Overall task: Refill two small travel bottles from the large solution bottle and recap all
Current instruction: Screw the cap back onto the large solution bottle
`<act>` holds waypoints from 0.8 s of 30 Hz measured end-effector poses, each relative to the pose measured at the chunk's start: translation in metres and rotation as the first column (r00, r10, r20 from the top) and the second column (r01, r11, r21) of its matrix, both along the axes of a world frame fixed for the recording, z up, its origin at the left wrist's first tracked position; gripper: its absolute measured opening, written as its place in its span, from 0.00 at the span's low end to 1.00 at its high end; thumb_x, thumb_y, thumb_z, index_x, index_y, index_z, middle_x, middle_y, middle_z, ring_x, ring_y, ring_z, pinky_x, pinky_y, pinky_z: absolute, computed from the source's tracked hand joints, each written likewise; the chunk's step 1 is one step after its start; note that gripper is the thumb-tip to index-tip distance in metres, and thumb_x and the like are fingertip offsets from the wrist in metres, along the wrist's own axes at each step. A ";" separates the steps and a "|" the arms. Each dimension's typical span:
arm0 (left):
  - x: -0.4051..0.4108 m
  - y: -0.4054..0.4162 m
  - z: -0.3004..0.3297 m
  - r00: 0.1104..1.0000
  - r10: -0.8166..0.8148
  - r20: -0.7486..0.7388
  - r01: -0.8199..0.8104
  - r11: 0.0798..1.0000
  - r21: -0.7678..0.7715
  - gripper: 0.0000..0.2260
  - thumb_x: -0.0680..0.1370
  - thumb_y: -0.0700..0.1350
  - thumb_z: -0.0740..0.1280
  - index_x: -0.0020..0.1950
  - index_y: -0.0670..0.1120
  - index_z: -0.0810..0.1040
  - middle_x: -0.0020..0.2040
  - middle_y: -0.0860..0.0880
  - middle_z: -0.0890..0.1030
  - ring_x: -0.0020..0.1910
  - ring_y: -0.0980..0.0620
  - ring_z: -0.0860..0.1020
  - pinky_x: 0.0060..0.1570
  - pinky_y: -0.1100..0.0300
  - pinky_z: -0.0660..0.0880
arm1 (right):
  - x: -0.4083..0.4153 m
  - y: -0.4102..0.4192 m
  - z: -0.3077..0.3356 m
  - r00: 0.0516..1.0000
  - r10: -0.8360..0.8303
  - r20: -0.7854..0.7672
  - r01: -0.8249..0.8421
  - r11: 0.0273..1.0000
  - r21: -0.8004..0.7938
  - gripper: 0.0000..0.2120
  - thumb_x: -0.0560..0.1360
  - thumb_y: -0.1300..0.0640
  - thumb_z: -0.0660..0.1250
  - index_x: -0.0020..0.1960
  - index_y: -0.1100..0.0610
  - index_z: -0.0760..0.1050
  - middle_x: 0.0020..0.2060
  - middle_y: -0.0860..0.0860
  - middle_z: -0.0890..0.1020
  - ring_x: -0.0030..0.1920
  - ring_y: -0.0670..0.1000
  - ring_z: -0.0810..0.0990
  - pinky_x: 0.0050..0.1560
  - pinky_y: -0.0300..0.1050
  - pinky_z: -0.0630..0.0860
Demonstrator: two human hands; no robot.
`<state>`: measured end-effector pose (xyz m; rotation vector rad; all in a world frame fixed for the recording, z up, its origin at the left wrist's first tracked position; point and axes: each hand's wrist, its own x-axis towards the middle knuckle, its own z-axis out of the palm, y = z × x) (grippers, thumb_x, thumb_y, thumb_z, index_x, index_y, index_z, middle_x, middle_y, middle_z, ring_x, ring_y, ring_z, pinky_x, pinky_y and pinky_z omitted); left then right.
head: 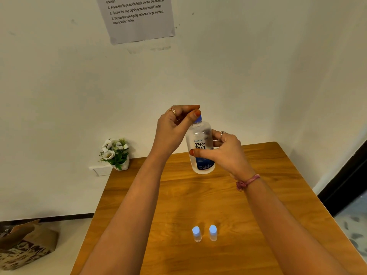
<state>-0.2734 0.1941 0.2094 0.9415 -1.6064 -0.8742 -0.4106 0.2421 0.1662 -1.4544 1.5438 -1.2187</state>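
Clear plastic large solution bottle [201, 147] with blue label was held above the far part of the wooden table [258, 205]. Right hand [228, 151] gripped its body, thumb across the label. Left hand [174, 128] had fingers curled around the blue cap [198, 119]. Two small clear travel bottles [205, 233], light-blue caps on, stood upright side by side near the front edge.
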 end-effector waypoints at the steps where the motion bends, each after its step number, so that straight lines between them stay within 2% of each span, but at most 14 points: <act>1: 0.002 -0.001 0.000 1.000 -0.013 0.012 0.012 1.000 0.012 0.07 0.76 0.43 0.69 0.53 0.49 0.81 0.50 0.52 0.82 0.48 0.63 0.80 0.49 0.69 0.76 | -0.001 0.000 0.000 1.000 -0.001 0.000 0.001 1.000 0.004 0.32 0.63 0.50 0.77 0.64 0.54 0.72 0.54 0.48 0.79 0.49 0.46 0.76 0.46 0.37 0.74; 4: 0.004 -0.001 0.000 0.999 -0.025 0.034 0.024 0.999 0.025 0.08 0.76 0.42 0.68 0.54 0.50 0.80 0.48 0.56 0.82 0.49 0.63 0.79 0.50 0.69 0.75 | -0.002 0.000 -0.002 1.000 0.000 -0.003 0.000 1.000 0.009 0.32 0.63 0.50 0.78 0.64 0.54 0.72 0.51 0.46 0.78 0.49 0.46 0.76 0.46 0.37 0.74; 9: 0.001 -0.002 0.000 1.000 0.003 0.019 -0.003 1.000 0.031 0.07 0.76 0.44 0.69 0.53 0.51 0.80 0.48 0.57 0.82 0.47 0.65 0.79 0.49 0.70 0.75 | 0.000 -0.002 -0.004 1.000 0.005 0.020 -0.006 1.000 0.018 0.31 0.62 0.48 0.77 0.62 0.52 0.73 0.49 0.45 0.78 0.49 0.46 0.78 0.44 0.37 0.75; 14: -0.003 -0.001 -0.004 0.999 0.045 0.024 -0.046 0.998 0.049 0.11 0.74 0.45 0.71 0.56 0.49 0.81 0.49 0.54 0.82 0.50 0.59 0.80 0.51 0.67 0.76 | 0.002 -0.001 -0.006 1.000 -0.004 0.014 0.004 1.000 0.019 0.30 0.62 0.49 0.78 0.62 0.52 0.74 0.50 0.46 0.79 0.50 0.47 0.78 0.47 0.40 0.77; 19: -0.003 0.000 -0.005 0.995 0.080 0.052 -0.082 0.996 0.025 0.10 0.74 0.47 0.71 0.54 0.49 0.81 0.46 0.55 0.82 0.48 0.59 0.79 0.47 0.71 0.75 | 0.002 0.002 -0.007 1.000 0.001 0.010 -0.001 1.000 0.017 0.31 0.62 0.49 0.78 0.62 0.52 0.74 0.52 0.48 0.80 0.49 0.47 0.78 0.47 0.41 0.78; 24: -0.004 0.001 -0.009 0.996 0.086 0.037 -0.088 0.995 0.042 0.09 0.73 0.47 0.72 0.53 0.49 0.81 0.48 0.51 0.84 0.50 0.53 0.81 0.50 0.64 0.77 | 0.002 0.004 -0.008 1.000 0.002 0.024 -0.003 1.000 0.017 0.30 0.62 0.50 0.78 0.62 0.53 0.74 0.50 0.47 0.80 0.49 0.47 0.78 0.47 0.41 0.78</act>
